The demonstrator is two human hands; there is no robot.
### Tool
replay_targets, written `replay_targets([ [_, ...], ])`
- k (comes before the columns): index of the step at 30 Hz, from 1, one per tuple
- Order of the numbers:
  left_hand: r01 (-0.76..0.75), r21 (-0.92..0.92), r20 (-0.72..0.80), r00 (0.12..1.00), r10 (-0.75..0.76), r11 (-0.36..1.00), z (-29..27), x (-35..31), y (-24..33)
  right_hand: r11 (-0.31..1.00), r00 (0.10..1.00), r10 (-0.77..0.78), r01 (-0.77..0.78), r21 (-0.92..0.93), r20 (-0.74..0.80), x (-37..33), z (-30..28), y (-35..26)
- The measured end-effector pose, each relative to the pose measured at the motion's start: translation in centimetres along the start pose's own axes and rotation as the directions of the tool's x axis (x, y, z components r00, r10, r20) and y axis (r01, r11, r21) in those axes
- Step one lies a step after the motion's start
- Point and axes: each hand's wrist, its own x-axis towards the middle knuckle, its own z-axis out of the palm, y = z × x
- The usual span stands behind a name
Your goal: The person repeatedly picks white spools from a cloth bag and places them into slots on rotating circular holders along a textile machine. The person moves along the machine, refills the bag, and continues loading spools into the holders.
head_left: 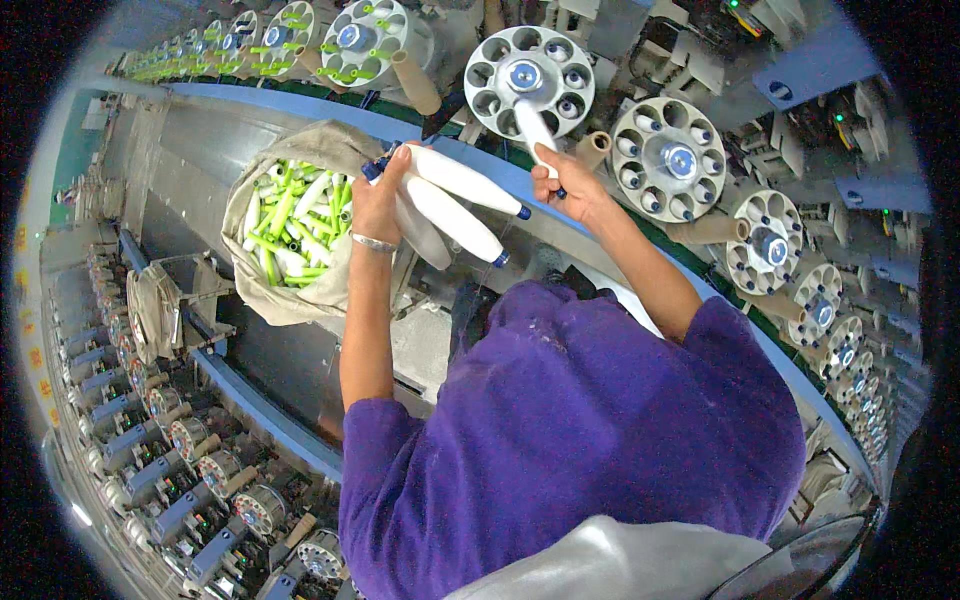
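My left hand (377,205), with a band at its wrist, grips a bunch of white yarn bobbins (450,215) by their blue tube ends. The bobbins fan out to the right, and one behind the others looks greyer. My right hand (572,187) is closed around the blue-ended base of a single white yarn bobbin (533,124). That bobbin slants up and away, its far end at the lower part of a round white magazine (548,88) with a blue hub. Whether its tip is inside a pocket I cannot tell. Several pockets there hold bobbins.
Beside my left hand stands a canvas sack (268,305) filled with green and white tubes (290,225). A blue rail (400,125) runs before the row of magazines. To the right is another loaded magazine (668,160), near a brown cone (594,148). More machines line the left side.
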Motion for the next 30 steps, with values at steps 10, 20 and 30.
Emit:
replay_targets([
  [10, 0.107, -0.077, 0.259, 0.962, -0.084, 0.991, -4.1, 10.1, 1.2, 0.810, 0.829, 0.164, 0.196, -0.552, 0.535, 2.3, 7.5, 1.2],
  [20, 0.163, -0.056, 0.501, 0.858, -0.113, 0.985, -9.2, 16.1, 3.3, 0.667, 0.973, 0.218, -0.091, 0.739, -0.078, 5.5, 8.1, 0.9],
  [30, 0.171, -0.175, 0.460, 0.885, -0.073, 0.970, -5.2, 14.8, 2.7, 0.000, 0.520, -0.758, 0.604, -0.797, 0.394, 4.6, 18.7, 3.3],
])
